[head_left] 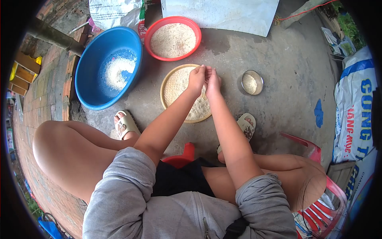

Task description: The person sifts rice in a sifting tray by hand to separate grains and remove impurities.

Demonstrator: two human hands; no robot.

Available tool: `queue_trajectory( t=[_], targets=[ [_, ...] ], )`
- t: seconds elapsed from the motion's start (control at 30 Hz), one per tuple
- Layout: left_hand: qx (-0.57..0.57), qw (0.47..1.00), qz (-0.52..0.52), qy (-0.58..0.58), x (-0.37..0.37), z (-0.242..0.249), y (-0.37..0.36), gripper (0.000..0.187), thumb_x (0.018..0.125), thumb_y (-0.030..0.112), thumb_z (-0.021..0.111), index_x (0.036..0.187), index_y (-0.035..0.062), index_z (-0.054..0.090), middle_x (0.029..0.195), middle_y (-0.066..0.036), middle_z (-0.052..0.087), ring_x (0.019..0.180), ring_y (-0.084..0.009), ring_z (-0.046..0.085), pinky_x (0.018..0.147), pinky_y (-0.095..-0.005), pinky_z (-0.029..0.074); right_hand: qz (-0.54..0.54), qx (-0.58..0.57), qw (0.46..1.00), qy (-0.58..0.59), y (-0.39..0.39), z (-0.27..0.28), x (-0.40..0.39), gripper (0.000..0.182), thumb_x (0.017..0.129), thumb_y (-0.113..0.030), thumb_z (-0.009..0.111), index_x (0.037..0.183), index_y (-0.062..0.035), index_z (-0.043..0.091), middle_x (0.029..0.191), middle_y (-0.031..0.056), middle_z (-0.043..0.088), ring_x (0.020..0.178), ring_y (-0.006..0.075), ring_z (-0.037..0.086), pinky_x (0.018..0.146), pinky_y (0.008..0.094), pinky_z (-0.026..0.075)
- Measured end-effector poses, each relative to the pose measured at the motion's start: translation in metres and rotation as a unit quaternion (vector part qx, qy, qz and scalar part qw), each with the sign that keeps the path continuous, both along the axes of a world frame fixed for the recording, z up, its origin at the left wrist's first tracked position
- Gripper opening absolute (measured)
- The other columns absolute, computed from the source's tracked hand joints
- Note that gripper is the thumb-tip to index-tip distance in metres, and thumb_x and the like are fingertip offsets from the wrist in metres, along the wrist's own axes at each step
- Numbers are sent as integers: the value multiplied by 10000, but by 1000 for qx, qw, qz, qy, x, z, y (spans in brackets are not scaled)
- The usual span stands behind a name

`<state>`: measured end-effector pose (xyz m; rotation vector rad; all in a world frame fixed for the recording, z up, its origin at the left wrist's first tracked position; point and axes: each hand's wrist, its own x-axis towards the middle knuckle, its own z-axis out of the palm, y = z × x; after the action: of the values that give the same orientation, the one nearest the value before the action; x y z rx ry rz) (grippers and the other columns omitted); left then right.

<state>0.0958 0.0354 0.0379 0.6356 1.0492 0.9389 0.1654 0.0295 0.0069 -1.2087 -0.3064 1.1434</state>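
My left hand (195, 79) and my right hand (213, 83) meet over the far right part of a round woven bamboo tray (162, 93). Their fingers are curled and pressed together at the tips. Whatever lies between them, if anything, is hidden. Pale rice-like grains (199, 110) are spread across the tray, partly covered by my hands and forearms. Beyond the tray stands a red basin (148, 44) filled with similar grains. To its left, a large blue basin (88, 73) holds a smaller heap of white grains. A small metal bowl (260, 88) with some grains sits to the right.
Printed sacks (354, 107) stand along the right side, near a red plastic chair (314, 153). A grey-white sheet (223, 16) lies at the back, beside another sack (115, 14). My sandalled feet flank the tray on the concrete floor (294, 79).
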Motion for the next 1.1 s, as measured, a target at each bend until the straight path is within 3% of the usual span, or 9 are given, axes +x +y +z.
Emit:
queue_trajectory(
  t=[0.07,0.37,0.43,0.63,0.7,0.77,0.8,1.0,1.1],
  targets=[
    [208,930,-140,270,8,-9,-2,349,964,245,435,1159,-13,568,1169,-148,594,986,-260,600,913,-382,447,109,21,951,289,8,-37,16,349,957,-300,375,965,-15,576,940,96,593,918,204,582,856,321,473],
    [476,771,-107,409,26,20,-15,388,933,263,483,1214,2,538,1234,-176,550,1108,-326,534,958,-403,407,69,-4,973,221,4,0,68,418,949,-266,282,1159,32,485,1150,188,535,1113,304,518,989,390,425],
    [471,756,-111,440,17,26,-8,409,915,279,506,1230,18,529,1277,-196,510,1179,-357,467,989,-399,380,-126,-16,941,313,17,11,91,433,932,-258,286,1156,48,495,1163,190,544,1082,308,546,960,417,446],
    [268,834,-11,482,-46,-23,35,328,873,240,543,1144,61,586,1150,-196,587,1064,-371,549,918,-422,434,-125,-208,960,-140,8,35,166,488,919,-276,395,1238,89,448,1163,238,541,1037,382,569,946,460,431],
    [239,809,29,536,-74,-42,40,283,870,232,533,1089,70,608,1078,-171,610,1018,-346,564,888,-437,442,-88,-289,912,-278,2,38,156,514,912,-284,433,1277,78,422,1205,249,513,1076,401,545,962,470,410],
    [211,779,68,587,-94,-47,31,258,869,238,531,1049,71,612,1033,-164,613,983,-335,571,866,-441,447,-144,-404,739,-519,-6,55,116,539,869,-263,523,1306,28,401,1292,241,434,1155,402,471,981,461,369],
    [183,744,106,633,-104,-50,23,238,869,244,530,1009,72,616,987,-158,616,948,-323,579,843,-445,452,-142,-323,702,-619,-15,43,106,524,836,-245,571,1279,-13,412,1301,212,400,1168,375,429,964,444,361],
    [206,650,66,728,-149,-72,-33,253,894,326,495,921,88,577,900,-137,630,863,-318,599,779,-445,472,8,-238,731,-640,-55,4,20,356,856,-260,551,1116,-31,472,1126,193,488,1028,366,500,873,440,421],
    [136,684,-43,715,-146,-62,-50,259,916,335,459,987,99,538,819,-134,648,775,-341,623,716,-463,484,86,-253,726,-634,-85,-29,27,266,908,-272,480,1029,-35,470,1032,224,552,932,396,561,785,469,459]
  ],
)
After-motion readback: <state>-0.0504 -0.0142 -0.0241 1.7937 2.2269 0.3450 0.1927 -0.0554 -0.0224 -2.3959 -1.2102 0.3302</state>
